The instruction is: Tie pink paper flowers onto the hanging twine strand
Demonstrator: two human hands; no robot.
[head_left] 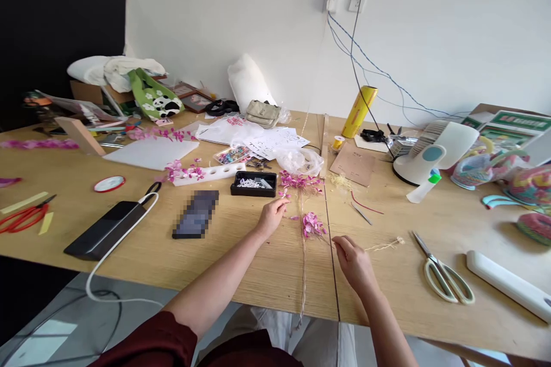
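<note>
My left hand (pixel 273 217) is closed, its fingertips pinched together just below small pink petals near the black tray (pixel 253 183) of white pieces. What it pinches is too small to make out. My right hand (pixel 353 262) is pinched around the thin stem ends of a pink flower sprig (pixel 313 225), whose blossoms point left. A pale twisted cord (pixel 303 275) runs between my hands and hangs over the front table edge. Beyond my fingers lies a larger pink flower bunch (pixel 300 180). Beside my right hand rests a knotted pale string (pixel 385 245).
White-handled scissors (pixel 443 275) and a white case (pixel 508 284) lie at right, near a fan (pixel 437 152). A phone (pixel 196 215), a black power bank (pixel 107 229) with cable, and red-handled snips (pixel 26 218) lie at left. Papers (pixel 275 140) and bags fill the back.
</note>
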